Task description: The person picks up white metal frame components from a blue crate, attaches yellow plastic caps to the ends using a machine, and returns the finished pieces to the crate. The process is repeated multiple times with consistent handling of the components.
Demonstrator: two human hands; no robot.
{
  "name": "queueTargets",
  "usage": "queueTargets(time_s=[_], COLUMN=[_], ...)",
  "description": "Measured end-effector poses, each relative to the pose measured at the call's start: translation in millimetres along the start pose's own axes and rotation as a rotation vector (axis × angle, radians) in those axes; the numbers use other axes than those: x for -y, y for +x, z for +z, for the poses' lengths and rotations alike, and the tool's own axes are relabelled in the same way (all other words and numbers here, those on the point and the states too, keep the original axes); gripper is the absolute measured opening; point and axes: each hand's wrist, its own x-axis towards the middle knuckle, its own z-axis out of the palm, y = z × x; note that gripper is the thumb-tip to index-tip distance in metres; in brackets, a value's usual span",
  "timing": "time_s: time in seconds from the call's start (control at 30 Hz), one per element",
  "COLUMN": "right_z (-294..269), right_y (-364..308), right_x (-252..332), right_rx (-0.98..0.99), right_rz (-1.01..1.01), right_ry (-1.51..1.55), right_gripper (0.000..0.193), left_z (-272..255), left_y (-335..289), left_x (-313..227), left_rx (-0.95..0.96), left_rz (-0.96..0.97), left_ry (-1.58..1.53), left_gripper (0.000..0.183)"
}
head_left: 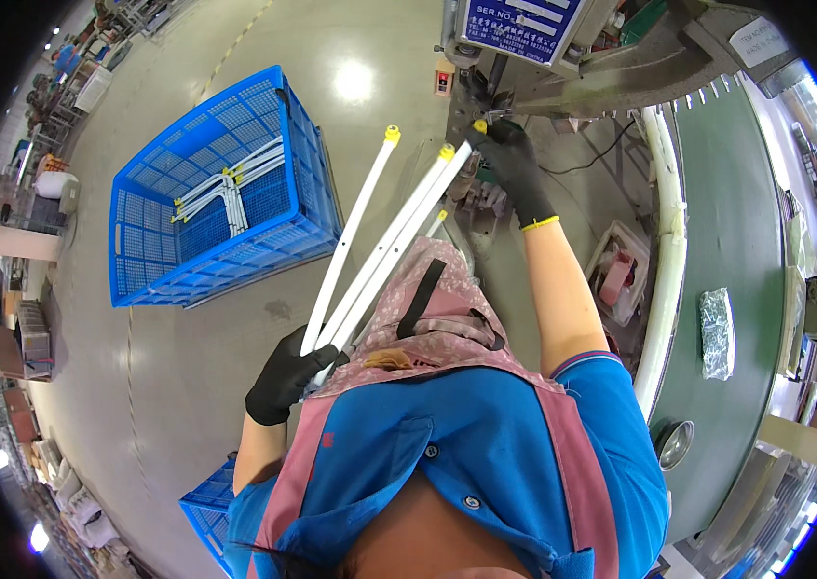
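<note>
Clutching a bundle of white tubes [370,256], the left hand [285,376], in a black glove, has its grip clamped round their lower ends at about 7 o'clock. The tubes fan upward toward 12 o'clock, each tipped with a yellow cap [392,134]. The right hand [515,169], also black-gloved, has its grip closed on the top end of one tube, right against the grey machine [601,77] at 12 o'clock. A blue crate [307,193] at 10 o'clock on the floor holds more white tubes. At 3 o'clock lies a green tabletop [746,241] with a clear bag [716,331] on it.
</note>
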Motion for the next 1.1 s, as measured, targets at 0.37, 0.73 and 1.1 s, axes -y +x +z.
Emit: queueTargets(time_s=[0.37, 0.73, 1.1], right_z=[0, -8, -26], right_y=[-8, -77, -135], right_x=[-16, -54, -92], right_rx=[0.115, 0.114, 0.156], right_rz=[0.006, -0.049, 0.209], right_ry=[-0.286, -0.337, -0.185], right_gripper=[0.044, 0.031, 0.037], left_z=[4, 3, 3], left_y=[10, 13, 10], left_x=[14, 16, 15], left_rx=[-0.05, -0.01, -0.005], left_rz=[0.02, 0.032, 0.075], left_ry=[-0.043, -0.117, -0.091], left_gripper=[0.031, 0.033, 0.029])
